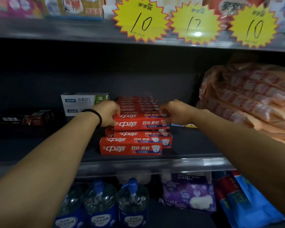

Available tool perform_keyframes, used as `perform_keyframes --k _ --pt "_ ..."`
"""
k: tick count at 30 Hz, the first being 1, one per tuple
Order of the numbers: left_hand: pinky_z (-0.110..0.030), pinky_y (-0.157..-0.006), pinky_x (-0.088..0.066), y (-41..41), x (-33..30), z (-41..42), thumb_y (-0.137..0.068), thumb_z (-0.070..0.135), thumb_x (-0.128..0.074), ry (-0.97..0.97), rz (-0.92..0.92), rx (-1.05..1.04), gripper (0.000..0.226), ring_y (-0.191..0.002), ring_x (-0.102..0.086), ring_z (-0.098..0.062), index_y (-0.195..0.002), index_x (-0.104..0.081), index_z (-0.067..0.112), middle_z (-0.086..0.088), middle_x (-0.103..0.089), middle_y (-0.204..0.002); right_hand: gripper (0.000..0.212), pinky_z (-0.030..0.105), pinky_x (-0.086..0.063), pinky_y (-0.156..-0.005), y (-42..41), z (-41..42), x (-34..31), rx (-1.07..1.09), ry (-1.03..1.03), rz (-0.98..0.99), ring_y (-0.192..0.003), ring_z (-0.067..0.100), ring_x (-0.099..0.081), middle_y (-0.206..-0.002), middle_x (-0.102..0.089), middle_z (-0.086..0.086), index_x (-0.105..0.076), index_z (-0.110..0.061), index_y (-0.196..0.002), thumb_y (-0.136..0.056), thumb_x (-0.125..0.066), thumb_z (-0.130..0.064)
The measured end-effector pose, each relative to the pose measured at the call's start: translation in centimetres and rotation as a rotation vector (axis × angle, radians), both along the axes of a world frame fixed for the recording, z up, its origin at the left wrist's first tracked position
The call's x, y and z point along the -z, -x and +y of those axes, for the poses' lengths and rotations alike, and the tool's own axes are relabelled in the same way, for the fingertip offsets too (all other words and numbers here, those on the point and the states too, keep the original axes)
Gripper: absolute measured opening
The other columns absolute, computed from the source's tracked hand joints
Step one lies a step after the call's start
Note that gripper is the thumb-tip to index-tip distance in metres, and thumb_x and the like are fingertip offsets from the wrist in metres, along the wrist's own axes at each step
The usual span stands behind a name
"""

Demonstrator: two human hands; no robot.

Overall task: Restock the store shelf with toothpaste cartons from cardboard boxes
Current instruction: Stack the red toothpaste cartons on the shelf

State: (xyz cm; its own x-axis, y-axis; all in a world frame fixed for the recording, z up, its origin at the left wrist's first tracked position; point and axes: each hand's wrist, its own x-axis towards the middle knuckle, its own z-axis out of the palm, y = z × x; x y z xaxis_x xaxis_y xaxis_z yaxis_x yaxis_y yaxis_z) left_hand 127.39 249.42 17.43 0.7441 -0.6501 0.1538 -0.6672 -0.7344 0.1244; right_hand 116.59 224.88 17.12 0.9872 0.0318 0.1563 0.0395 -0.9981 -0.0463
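Both my hands, left point(108, 112) and right point(174, 112), pinched opposite ends of the top red carton point(141, 121), its long axis lying crosswise on the shelf point(155, 163).

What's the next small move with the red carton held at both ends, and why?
Probably lower it a little and square it onto the red stack, then release. The left hand and right hand each keep a grip on one end of the top red carton, which sits over the cartons below. The front carton is offset left, so alignment looks unfinished.
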Motion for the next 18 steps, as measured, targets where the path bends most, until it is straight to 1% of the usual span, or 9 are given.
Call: perform_keyframes --k 2,4,7,9,12,15,18 --pt "-0.027 -0.085 -0.048 -0.4 0.6 -0.3 -0.079 0.017 -0.075 -0.016 -0.018 -0.006 0.043 -0.101 -0.057 -0.016 -0.119 -0.058 0.016 -0.001 -0.06 -0.113 0.027 0.024 -0.044 -0.076 -0.6 -0.1 0.4 0.009 0.024 -0.005 -0.093 0.011 -0.055 -0.106 -0.06 -0.005 -0.056 -0.017 -0.105 -0.085 -0.071 -0.027" --pt "-0.024 -0.082 -0.045 -0.8 1.0 -0.4 -0.08 0.018 -0.074 -0.024 -0.046 -0.009 0.043 -0.103 -0.057 -0.016 -0.12 -0.059 0.016 -0.001 -0.059 -0.116 0.027 0.027 -0.048 -0.078 -1.1 -0.3 0.7 0.015 0.044 -0.005 -0.096 0.013 -0.056 -0.107 -0.059 -0.005 -0.057 -0.017 -0.104 -0.084 -0.071 -0.028" --pt "-0.025 -0.084 -0.046 -1.2 1.1 -0.6 -0.081 0.018 -0.073 -0.018 -0.085 -0.001 0.043 -0.105 -0.058 -0.017 -0.121 -0.06 0.016 -0.002 -0.059 -0.119 0.029 0.031 -0.051 -0.081 -1.4 -0.6 0.8 0.013 0.086 -0.016 -0.098 0.015 -0.056 -0.112 -0.056 -0.004 -0.058 -0.018 -0.105 -0.083 -0.071 -0.031" --pt "-0.027 -0.086 -0.047 -1.4 1.1 -0.6 -0.08 0.02 -0.074 -0.016 -0.099 0.015 0.044 -0.104 -0.058 -0.017 -0.122 -0.061 0.016 -0.001 -0.059 -0.12 0.03 0.032 -0.051 -0.083 -1.3 -0.6 0.9 0.014 0.119 -0.035 -0.101 0.015 -0.055 -0.116 -0.055 -0.005 -0.06 -0.02 -0.108 -0.084 -0.071 -0.034" --pt "-0.027 -0.085 -0.048 -1.5 1.4 -0.5 -0.08 0.022 -0.073 -0.024 -0.116 0.028 0.044 -0.103 -0.058 -0.016 -0.122 -0.061 0.016 -0.001 -0.06 -0.119 0.036 0.034 -0.048 -0.091 -1.1 -0.4 1.2 -0.002 0.2 -0.093 -0.11 0.015 -0.05 -0.121 -0.056 -0.005 -0.064 -0.02 -0.115 -0.084 -0.069 -0.038" --pt "-0.028 -0.088 -0.049 -1.5 1.8 -0.5 -0.081 0.019 -0.072 -0.015 -0.115 0.033 0.043 -0.103 -0.058 -0.016 -0.123 -0.061 0.017 -0.001 -0.061 -0.118 0.038 0.037 -0.049 -0.092 -1.2 -0.2 1.4 0.016 0.169 -0.082 -0.11 0.015 -0.052 -0.123 -0.056 -0.004 -0.063 -0.02 -0.119 -0.086 -0.069 -0.036" --pt "-0.029 -0.089 -0.049 -1.3 1.9 -0.5 -0.082 0.018 -0.071 -0.02 -0.123 0.032 0.044 -0.103 -0.058 -0.016 -0.125 -0.06 0.017 -0.002 -0.06 -0.119 0.04 0.036 -0.051 -0.092 -1.1 0.0 1.6 0.024 0.129 -0.05 -0.11 0.016 -0.055 -0.127 -0.055 -0.003 -0.06 -0.021 -0.125 -0.087 -0.067 -0.033"
